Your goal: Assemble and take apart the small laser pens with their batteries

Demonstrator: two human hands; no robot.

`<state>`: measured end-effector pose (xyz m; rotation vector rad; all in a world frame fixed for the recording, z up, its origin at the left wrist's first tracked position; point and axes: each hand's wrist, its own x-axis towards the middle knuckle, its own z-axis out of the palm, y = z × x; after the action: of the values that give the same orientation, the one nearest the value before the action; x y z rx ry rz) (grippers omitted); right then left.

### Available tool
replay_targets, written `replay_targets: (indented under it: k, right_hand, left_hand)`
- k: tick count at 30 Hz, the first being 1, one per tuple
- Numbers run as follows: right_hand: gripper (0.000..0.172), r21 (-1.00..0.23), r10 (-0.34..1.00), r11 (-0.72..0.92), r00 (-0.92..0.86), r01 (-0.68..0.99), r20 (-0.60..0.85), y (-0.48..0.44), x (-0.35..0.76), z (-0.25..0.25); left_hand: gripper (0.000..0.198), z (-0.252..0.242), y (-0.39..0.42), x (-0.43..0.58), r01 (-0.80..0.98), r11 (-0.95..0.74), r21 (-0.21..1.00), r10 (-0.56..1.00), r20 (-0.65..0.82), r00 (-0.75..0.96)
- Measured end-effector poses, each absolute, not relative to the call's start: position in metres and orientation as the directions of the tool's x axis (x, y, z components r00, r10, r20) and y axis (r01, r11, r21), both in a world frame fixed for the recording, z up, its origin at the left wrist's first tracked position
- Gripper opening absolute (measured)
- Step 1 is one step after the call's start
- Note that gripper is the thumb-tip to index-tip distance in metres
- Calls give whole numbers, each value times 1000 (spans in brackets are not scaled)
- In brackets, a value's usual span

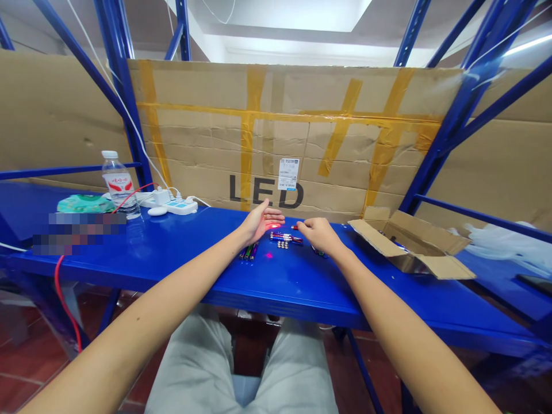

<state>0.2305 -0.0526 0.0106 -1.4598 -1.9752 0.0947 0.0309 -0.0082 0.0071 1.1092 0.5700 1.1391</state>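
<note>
Our open left hand [260, 222] and curled right hand [314, 234], whose hold we cannot tell, flank a slim purple-and-red metal cylinder [286, 237] lying lengthwise along the glossy blue steel bench [388, 310], nearer the right.

Bright overhead light comes from your ceiling light [276, 11] and a strip lamp [528, 45]. Glare runs along the blue steel shelf [172, 253]; shadows stay soft. Red glow on your left hand [259, 223]. Wide-angle bowing bends the edge uprights [470, 98]. 1 pixelated patch [77, 233] at left.
</note>
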Motion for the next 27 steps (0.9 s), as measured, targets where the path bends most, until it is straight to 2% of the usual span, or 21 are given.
replay_targets:
  k: [7, 10, 13, 17, 21, 27]
  right_hand:
    - [45, -459, 874, 382, -153, 802, 461, -54, 230, 12]
    - [45, -516, 869, 401, -135, 757, 476, -52, 230, 11]
    - [45, -588, 875, 428, -152, 687, 460, -51, 230, 10]
    - [44, -754, 922, 385, -185, 532, 341, -52, 226, 7]
    - [39, -921, 947, 258, -266, 293, 180, -54, 220, 3]
    - [41, -985, 949, 166, -279, 37, 149, -53, 215, 2]
  left_hand:
    - [56, 7, -9, 31, -404, -6, 915, 917, 167, 364]
    - [39, 6, -10, 31, -315, -85, 945, 907, 205, 369]
    - [20, 1, -10, 33, -165, -254, 953, 868, 300, 396]
    - [25, -4, -12, 34, -40, -487, 872, 779, 455, 432]
    - [24, -5, -15, 35, 12, -584, 812, 690, 488, 535]
    - [29, -8, -16, 38, 47, -618, 785, 667, 492, 560]
